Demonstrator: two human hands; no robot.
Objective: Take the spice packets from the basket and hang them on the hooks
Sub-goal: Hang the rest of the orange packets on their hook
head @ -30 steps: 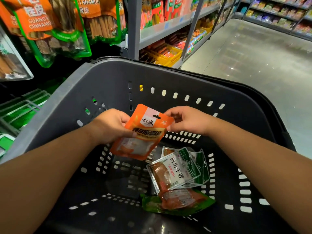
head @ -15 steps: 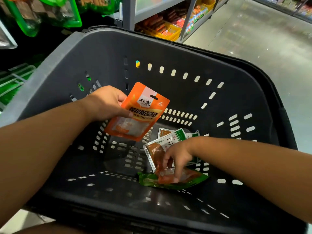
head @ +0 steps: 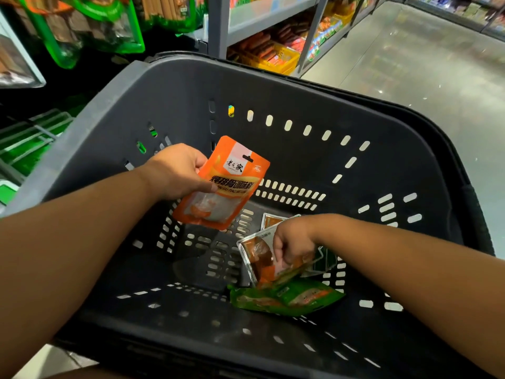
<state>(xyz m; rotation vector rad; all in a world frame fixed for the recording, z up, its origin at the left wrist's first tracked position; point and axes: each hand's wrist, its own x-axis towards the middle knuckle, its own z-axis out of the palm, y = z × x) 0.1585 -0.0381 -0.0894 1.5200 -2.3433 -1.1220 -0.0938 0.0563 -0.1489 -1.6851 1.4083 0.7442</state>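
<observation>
Left hand point(head: 177, 173): grip clamped on orange spice packet point(head: 221, 187), held inside grey basket point(head: 273, 86).
Right hand point(head: 293, 242): grip pinching clear-fronted packet point(head: 257, 258) above green packet point(head: 287, 298) on basket floor.
Risk: shallow edge pinch on glossy film; packet may slip back.

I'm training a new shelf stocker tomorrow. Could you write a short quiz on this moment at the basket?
1. True or false: the left hand holds the flat orange spice packet above the floor of the dark grey slotted plastic basket.
2. What does the right hand grip? A) a shelf hook B) the clear-fronted packet with brown contents C) the basket's rim
3. Fill in: the crumpled green packet lies on the basket's ____.
Key: 1 true; 2 B; 3 floor.
</observation>
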